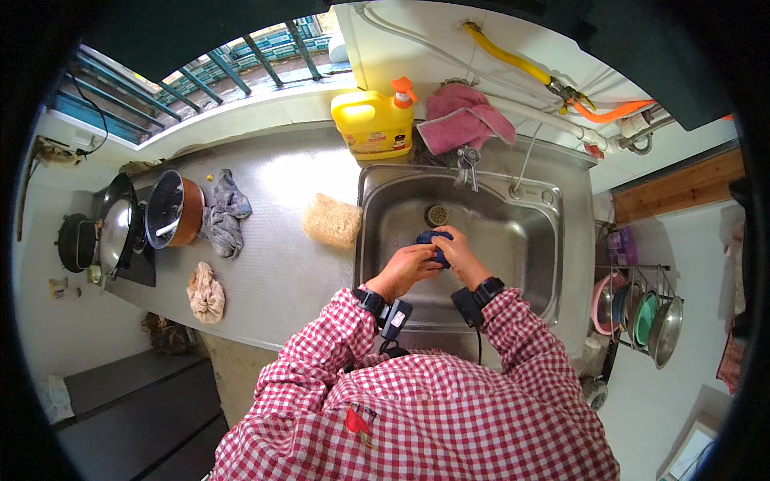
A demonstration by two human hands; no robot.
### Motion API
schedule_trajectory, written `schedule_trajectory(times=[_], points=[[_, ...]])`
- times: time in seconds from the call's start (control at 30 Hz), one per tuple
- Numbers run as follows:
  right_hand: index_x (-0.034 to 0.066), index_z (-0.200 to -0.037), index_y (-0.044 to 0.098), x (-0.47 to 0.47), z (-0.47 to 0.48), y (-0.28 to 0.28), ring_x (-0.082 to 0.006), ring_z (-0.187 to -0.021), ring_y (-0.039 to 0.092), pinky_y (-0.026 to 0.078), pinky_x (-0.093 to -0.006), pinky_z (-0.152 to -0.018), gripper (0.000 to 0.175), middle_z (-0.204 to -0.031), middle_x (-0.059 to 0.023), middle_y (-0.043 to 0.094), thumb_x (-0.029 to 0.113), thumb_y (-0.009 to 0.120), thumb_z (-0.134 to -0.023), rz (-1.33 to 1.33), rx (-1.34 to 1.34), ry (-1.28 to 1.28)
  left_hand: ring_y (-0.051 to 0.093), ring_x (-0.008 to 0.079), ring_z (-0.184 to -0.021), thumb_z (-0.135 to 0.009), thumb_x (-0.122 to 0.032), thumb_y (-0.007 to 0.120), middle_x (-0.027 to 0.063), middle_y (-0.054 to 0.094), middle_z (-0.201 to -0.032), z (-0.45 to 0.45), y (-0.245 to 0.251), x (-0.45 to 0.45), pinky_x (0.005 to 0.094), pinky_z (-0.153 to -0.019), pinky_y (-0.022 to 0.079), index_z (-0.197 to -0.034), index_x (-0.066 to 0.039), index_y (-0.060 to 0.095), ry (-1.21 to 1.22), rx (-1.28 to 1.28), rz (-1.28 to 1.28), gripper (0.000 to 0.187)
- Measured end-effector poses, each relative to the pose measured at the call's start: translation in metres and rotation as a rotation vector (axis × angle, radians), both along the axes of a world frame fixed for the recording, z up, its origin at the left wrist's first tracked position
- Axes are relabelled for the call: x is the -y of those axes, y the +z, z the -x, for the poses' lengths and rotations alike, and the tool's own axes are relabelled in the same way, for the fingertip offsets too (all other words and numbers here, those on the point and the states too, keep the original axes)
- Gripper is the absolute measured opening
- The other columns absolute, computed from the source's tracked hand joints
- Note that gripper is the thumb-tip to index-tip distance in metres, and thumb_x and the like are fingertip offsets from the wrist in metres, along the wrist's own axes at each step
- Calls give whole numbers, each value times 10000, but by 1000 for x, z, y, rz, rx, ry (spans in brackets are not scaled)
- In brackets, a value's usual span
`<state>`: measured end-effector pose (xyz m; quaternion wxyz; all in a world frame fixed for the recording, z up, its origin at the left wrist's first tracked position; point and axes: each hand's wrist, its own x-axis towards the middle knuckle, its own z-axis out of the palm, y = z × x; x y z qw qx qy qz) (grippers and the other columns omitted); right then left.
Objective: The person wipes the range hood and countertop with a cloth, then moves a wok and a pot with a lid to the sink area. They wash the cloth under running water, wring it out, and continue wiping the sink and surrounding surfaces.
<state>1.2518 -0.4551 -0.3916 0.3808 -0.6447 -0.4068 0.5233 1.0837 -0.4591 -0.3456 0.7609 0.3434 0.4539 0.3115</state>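
Both of my hands are over the stainless steel sink (511,264), gripping a bunched dark blue cloth (432,239) between them. My left hand (412,266) has its fingers against the cloth's lower left side. From the right, my right hand (458,251) wraps over it with the thumb on top. Part of the cloth is hidden by my fingers. Just beyond it, the round drain (436,215) shows in the sink's bottom. A metal faucet (467,167) stands at the sink's back rim.
Left of the sink lies a loofah sponge (332,220). A yellow jug (373,129) and a pink towel (460,120) are behind. Further left are a grey rag (225,219), a beige cloth (206,294), a pot (185,210) and a wok (119,225). A rack with basins (665,330) hangs at right.
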Motion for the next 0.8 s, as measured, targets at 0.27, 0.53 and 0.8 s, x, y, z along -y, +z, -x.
schedule_trajectory(times=[0.27,0.53,0.8], points=[[28,-957,616,18,51,61,-377,-825,622,486,-417,-740,231,-856,-217,636,200,569,-811,-171,216,118,603,224,-977,-898,-643,381,82,627,-1067,-14,-54,9,402,-832,490,-1109,-144,555,192,406,554,570],[-1,-774,619,2,45,49,-441,-752,597,472,-491,-674,265,-787,-264,615,247,549,-835,-262,538,98,618,195,-881,-962,-311,405,61,639,-968,-18,-37,10,332,-754,495,-1042,-120,590,54,161,161,277],[9,-774,583,12,52,52,-451,-722,583,470,-501,-673,249,-755,-247,604,247,549,-839,-335,592,47,607,236,-882,-912,-265,482,118,603,-967,-12,-44,-3,354,-772,493,-1028,-56,540,166,101,161,247]])
